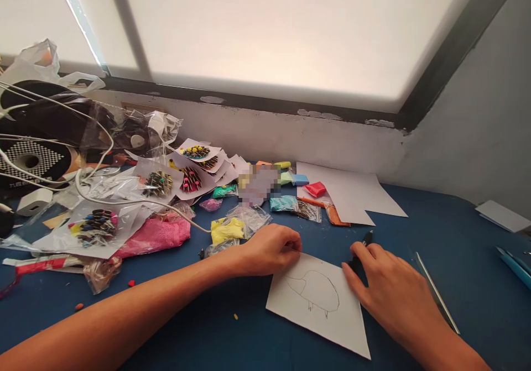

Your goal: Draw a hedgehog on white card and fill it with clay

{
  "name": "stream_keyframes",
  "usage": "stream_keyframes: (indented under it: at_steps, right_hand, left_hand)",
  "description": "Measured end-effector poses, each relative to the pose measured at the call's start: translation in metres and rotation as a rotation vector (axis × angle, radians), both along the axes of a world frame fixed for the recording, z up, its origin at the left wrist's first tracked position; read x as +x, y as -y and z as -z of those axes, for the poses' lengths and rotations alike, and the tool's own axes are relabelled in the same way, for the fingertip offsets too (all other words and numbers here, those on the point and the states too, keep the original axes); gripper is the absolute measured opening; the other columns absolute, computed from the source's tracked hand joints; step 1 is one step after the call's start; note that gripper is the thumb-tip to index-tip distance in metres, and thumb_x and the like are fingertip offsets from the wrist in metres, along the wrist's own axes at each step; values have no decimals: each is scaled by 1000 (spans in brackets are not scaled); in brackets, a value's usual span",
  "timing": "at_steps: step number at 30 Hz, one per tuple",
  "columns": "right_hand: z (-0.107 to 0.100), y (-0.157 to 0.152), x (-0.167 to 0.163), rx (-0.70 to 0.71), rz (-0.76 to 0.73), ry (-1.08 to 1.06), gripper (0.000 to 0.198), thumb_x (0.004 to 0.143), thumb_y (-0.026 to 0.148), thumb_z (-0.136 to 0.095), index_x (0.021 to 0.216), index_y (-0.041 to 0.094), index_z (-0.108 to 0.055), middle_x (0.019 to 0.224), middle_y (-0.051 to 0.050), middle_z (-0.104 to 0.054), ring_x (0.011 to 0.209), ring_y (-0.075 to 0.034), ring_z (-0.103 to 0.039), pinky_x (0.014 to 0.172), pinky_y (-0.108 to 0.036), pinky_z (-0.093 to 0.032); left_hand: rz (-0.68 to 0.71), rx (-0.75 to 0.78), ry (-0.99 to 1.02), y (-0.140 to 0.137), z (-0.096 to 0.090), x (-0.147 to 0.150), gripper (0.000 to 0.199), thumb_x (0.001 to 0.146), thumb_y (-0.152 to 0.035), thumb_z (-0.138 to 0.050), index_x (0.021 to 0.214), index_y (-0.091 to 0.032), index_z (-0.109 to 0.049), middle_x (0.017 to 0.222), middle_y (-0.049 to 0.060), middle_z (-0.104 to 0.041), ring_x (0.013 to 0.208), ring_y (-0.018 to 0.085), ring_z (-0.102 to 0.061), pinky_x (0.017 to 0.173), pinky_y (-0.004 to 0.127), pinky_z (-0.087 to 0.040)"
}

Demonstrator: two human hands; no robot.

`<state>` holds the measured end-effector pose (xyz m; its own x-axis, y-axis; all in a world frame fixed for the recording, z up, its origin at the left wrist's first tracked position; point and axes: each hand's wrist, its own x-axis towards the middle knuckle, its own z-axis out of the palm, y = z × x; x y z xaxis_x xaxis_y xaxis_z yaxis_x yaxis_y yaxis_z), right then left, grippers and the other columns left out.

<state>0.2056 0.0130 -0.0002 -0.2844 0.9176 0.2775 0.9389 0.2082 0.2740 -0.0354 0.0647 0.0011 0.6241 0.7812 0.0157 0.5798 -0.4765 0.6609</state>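
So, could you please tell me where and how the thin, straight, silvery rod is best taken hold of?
I'd pinch the thin, silvery rod near its middle from above, coming in from its right, thumb and fingertip on opposite long sides. It is slim and lies along the blue tabletop, while the person's right hand is close on its left.

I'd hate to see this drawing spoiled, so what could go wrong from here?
The slender black pen at the right hand might leave a stray mark on the white paper drawing sheet. The slim silvery rod near that hand could be knocked away. The tiny yellow crumb left of the sheet might stick to it.
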Motion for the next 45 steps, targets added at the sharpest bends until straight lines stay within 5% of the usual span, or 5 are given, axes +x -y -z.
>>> stream_keyframes:
  at_steps: [8, 19, 27, 36, 45]
  right_hand:
    - [-3, 5, 5, -22, 48, 22, 12, 75, 13, -47, 73, 22, -54, 55, 2, -51, 41, -13, -51, 40, -25, -26]
    - [4, -3, 19, 140, 14, -62, 34, 90, 24, -39, 107, 17, -68, 88, -10, -69, 64, -23, -66, 41, -30, -43]
    - [-5, 4, 16, 194, -109, -212, 54, 101, 47, -23, 87, 23, -70, 54, 0, -65, 38, -14, -56, 39, -24, -39]
    - [-24, 5, 24, 177, -25, -330, 57, 96, 57, -25, 57, 25, -50, 42, 3, -49, 33, -13, -42, 37, -25, -32]
    - [-29, 8, 21, 51, 3, -679, 42, 94, 50, -39, 69, 25, -61, 45, 5, -55, 33, -12, -50, 37, -24, -39]
  left_hand:
    - [1, -2, -17, -1, 1, 0, 15, 79, -17, -54, 83, -17, -68, 80, 1, -66, 71, 12, -53, 63, 22, -35]
    - [-4, 0, -21, 0, 1, 1, 15, 80, -16, -54, 84, -16, -68, 83, 1, -68, 72, 12, -56, 63, 22, -37]
    - [-75, -51, 32, 0, 5, 2, 16, 82, -18, -54, 90, -16, -68, 84, 1, -68, 76, 14, -59, 68, 22, -42]
    - [55, 254, 93, 11, 6, 7, 23, 90, -17, -50, 107, -14, -66, 115, 10, -63, 108, 19, -56, 98, 31, -43]
    - [364, 121, -84, 26, 7, 6, 87, 85, -58, -57, 150, -9, -26, 158, 16, -15, 148, 28, -10, 121, 43, -7]
